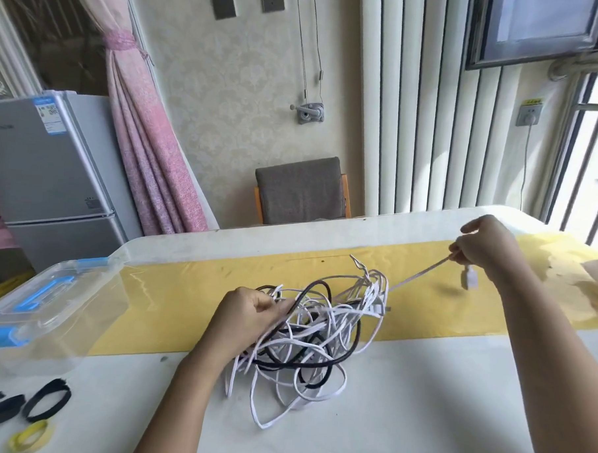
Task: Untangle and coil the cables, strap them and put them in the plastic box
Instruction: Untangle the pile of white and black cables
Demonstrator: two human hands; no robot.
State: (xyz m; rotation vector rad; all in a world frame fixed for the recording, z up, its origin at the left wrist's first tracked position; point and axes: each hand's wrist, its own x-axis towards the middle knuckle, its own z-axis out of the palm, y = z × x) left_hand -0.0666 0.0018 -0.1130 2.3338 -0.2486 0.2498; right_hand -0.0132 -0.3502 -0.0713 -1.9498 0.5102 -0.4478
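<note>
R hand [485,251] pinches a white flat cable [415,276] just behind its connector [468,278], which dangles below the fingers. The hand is lifted off the table & out to the right, so the strand runs taut back to the pile, prob. to show where that one lead threads thru. L hand [249,313] has its fingers curled round a few strands at the pile's left edge. I'd say it anchors the tangle [320,337] so the pull draws one cable out rather than dragging the whole lot.

The tangle sits mid-table, half on the yellow runner [192,290], half on the white tabletop [420,403]. It's mostly white flat leads w/ at least one dark round cable [315,288] looped thru. Nothing looks coiled yet, so this is early untangling.

The clear plastic box [47,304] w/ blue latches waits at far left, lid on as far as I can tell. Black straps [46,400] & a yellow band [29,435] lie near the front-left corner, handy for the L hand once a coil is ready.
</note>
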